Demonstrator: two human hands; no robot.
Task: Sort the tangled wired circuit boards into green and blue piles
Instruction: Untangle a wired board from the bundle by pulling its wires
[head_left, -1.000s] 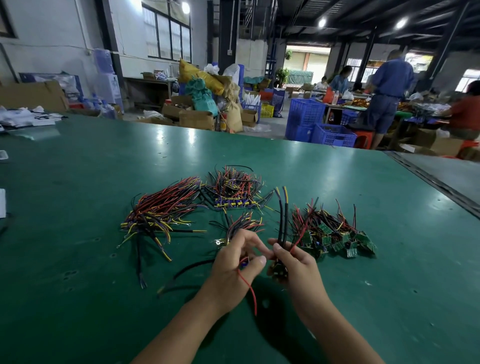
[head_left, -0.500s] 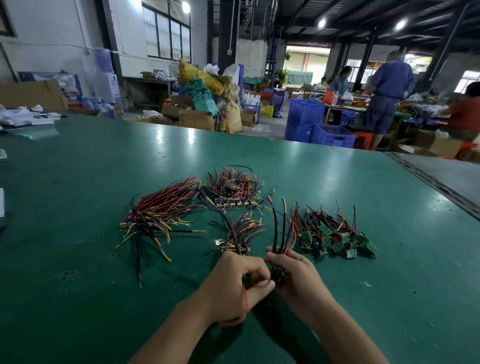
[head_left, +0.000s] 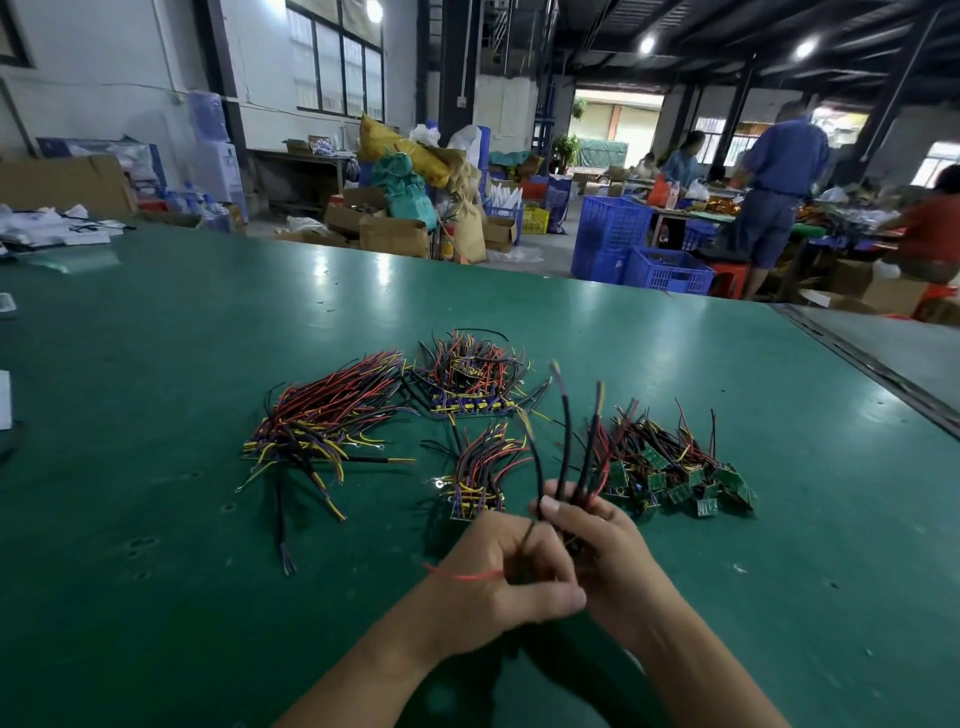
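My left hand (head_left: 498, 577) and my right hand (head_left: 602, 551) meet at the table's near middle, both closed on one wired circuit board (head_left: 571, 457). Its black and red wires stick up from my right fingers; the board itself is hidden in my hands. A thin red wire (head_left: 462, 574) crosses the back of my left hand. A pile of green boards (head_left: 680, 473) lies just right of my hands. Three bundles of blue boards lie beyond: a small one (head_left: 480, 486) straight ahead, one at the back (head_left: 470, 384), a long one (head_left: 322, 415) to the left.
The green table (head_left: 156, 571) ends at a metal rail (head_left: 872, 358) on the right. Papers (head_left: 47, 228) lie at its far left corner. Beyond the table stand blue crates (head_left: 639, 249), cardboard boxes and people at other benches.
My hands have drawn together and nearer to me. The left hand has closed into a fist beside the right, and the red wire that hung below it now lies across its back.
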